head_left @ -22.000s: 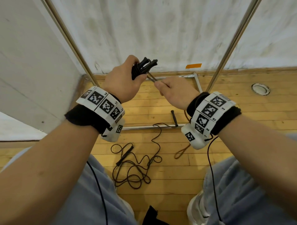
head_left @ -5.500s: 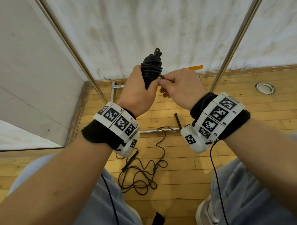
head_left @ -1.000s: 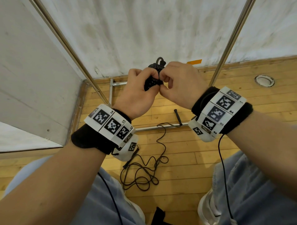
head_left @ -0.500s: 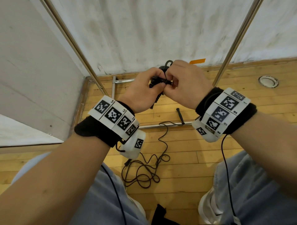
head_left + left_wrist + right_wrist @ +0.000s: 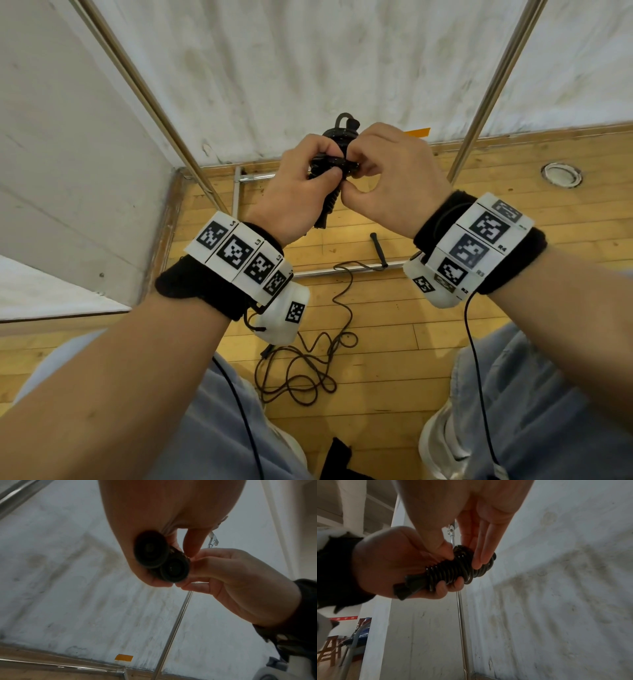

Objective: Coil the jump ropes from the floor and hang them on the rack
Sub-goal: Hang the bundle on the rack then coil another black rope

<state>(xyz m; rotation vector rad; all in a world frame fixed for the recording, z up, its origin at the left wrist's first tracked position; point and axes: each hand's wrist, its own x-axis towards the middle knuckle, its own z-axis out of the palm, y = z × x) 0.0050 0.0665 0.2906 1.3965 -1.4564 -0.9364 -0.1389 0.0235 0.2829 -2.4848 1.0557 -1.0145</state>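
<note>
Hands meet chest-high: the left hand wraps the coiled rope, the right hand pinches its top loops, where seconds ago it only fed in the cord. Another rope lies tangled on the floor below, before the rack.

A black jump rope is wound in tight turns around its two handles, whose round butt ends are set side by side; the bundle is held in the air before the rack. A second black jump rope lies loosely tangled on the wooden floor, one handle resting against the rack's front base bar.
</note>
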